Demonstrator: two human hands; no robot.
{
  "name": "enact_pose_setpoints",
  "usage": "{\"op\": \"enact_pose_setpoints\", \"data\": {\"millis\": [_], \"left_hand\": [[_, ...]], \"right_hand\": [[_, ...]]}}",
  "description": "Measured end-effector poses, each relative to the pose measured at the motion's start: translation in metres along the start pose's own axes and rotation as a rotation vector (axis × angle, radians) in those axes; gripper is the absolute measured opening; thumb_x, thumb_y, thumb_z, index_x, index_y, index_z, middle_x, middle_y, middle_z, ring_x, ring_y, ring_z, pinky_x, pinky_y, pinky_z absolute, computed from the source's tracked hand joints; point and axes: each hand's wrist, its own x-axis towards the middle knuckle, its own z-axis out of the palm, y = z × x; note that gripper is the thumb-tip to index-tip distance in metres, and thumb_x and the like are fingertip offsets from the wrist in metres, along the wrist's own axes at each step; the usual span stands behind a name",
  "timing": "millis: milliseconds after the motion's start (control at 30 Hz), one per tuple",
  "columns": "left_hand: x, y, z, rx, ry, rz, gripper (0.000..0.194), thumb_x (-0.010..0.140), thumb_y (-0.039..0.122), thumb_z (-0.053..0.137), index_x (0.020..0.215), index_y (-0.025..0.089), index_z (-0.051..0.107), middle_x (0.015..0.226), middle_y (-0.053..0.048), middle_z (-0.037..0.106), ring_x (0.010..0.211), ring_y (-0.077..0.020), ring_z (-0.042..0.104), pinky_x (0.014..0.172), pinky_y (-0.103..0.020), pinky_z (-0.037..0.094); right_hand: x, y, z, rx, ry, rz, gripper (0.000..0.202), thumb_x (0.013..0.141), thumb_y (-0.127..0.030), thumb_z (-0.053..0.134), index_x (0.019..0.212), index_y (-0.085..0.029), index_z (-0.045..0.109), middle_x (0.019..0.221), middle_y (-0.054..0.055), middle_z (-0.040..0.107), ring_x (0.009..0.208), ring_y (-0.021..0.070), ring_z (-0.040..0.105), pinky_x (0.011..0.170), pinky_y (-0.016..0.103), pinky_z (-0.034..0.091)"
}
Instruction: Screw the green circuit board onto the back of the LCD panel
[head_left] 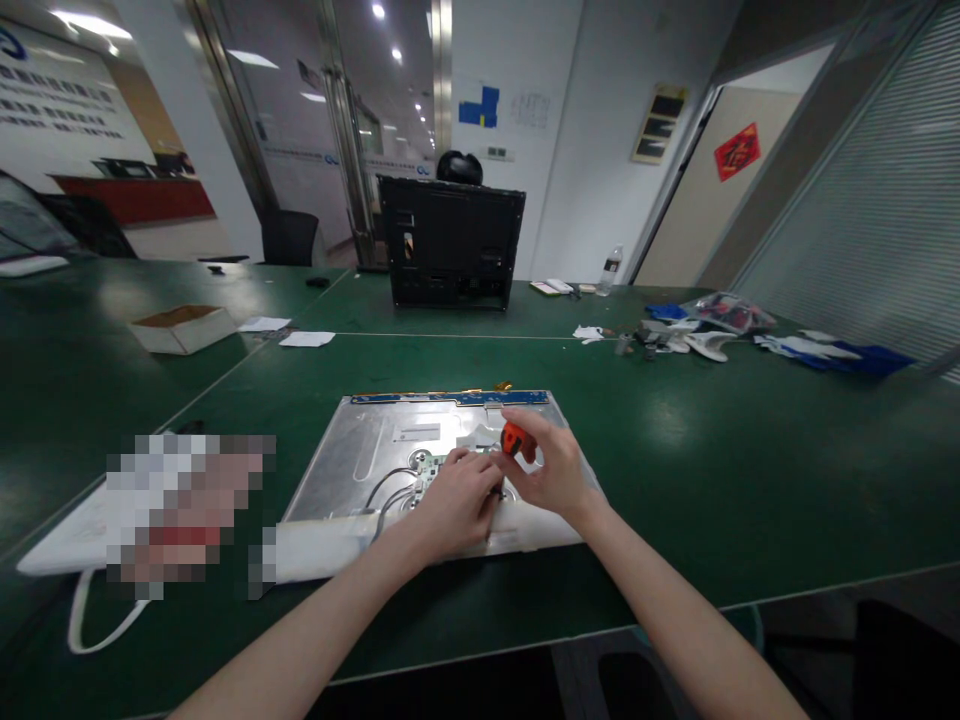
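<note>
A flat metal display panel [341, 455] lies back side up on the green table, with a blue circuit strip [450, 398] along its far edge. A small green circuit board [431, 465] with grey cables [386, 485] sits at its middle. My right hand [551, 465] is closed around the orange-and-black handle of a screwdriver [513, 438], held upright over the board. Its tip is hidden behind my fingers. My left hand [465, 495] rests on the board beside it, fingers curled together; what they pinch, if anything, is hidden.
A white bag [67, 530] lies left of the panel. Beyond stand an open cardboard box [184, 330], paper sheets [307, 339] and a black monitor housing [454, 245]. On the right are a water bottle [610, 270], white gloves [709, 345] and a blue packet [870, 360].
</note>
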Motion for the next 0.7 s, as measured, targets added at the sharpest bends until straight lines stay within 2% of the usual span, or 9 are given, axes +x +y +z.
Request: {"op": "enact_pose_setpoints", "data": {"millis": [300,500,700], "left_hand": [[-0.0004,0.0004,-0.0019,0.015,-0.011,0.011,0.016,0.079,0.015,0.049,0.091,0.021,0.058,0.094,-0.006,0.061,0.092,-0.0231,0.056,0.091,-0.041,0.035],[-0.0005,0.0008,-0.0025,0.012,-0.015,0.012,0.017,0.081,0.015,0.048,0.093,0.020,0.058,0.095,-0.006,0.061,0.093,-0.0234,0.055,0.091,-0.041,0.034],[-0.0005,-0.0010,-0.0004,0.000,-0.003,0.007,0.017,0.080,0.015,0.049,0.094,0.020,0.058,0.096,-0.006,0.061,0.093,-0.0233,0.055,0.092,-0.042,0.034]], "right_hand": [[-0.0015,-0.0004,-0.0041,0.075,-0.046,0.001,0.049,0.081,-0.016,0.049,0.128,-0.022,0.037,0.084,0.002,0.058,0.059,0.0119,0.051,0.052,0.026,0.044],[-0.0016,-0.0003,0.0002,0.022,0.022,0.022,0.045,0.079,-0.017,0.056,0.121,-0.023,0.041,0.067,-0.005,0.050,0.049,0.0093,0.044,0.048,0.022,0.038],[-0.0006,-0.0001,0.0008,-0.032,0.028,0.001,0.041,0.080,-0.021,0.059,0.117,-0.024,0.042,0.066,-0.005,0.051,0.049,0.0092,0.044,0.049,0.022,0.037]]}}
